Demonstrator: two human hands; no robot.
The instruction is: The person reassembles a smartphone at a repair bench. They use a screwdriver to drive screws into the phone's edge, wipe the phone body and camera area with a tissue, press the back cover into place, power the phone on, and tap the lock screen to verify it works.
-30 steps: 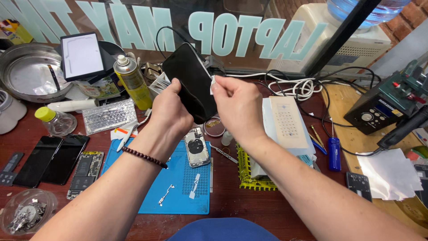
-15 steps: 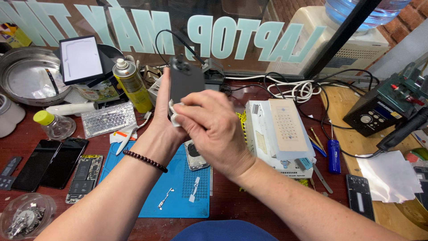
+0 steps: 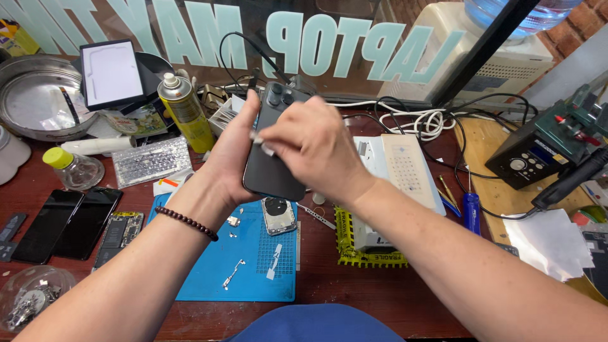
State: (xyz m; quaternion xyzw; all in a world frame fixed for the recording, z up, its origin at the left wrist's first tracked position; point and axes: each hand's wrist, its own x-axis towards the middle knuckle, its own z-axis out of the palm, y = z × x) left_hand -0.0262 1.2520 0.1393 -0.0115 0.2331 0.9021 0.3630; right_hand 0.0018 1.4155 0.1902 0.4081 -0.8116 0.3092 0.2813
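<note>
Currently: dark phone point(image 3: 273, 152), camera side facing me, clamped upright in my left hand point(image 3: 235, 158) above the blue mat point(image 3: 244, 266) at the desk's near edge; right hand point(image 3: 310, 149) pinches a small pale scrap against its back, steadied for close work.

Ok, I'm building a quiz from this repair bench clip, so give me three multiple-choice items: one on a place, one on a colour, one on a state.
1. Where does the spray can stand?
A. on the blue mat
B. behind the mat, left of the hands
C. on the wooden board at right

2. What colour is the cap of the small bottle?
A. red
B. yellow-green
C. black

3. How is the dark phone held?
A. flat on the table
B. lifted in the left hand, right hand on its back
C. in a stand

Answers: B, the can stands by the glass; B, the cap is yellow-green; B, both hands lift the phone above the mat.
</note>
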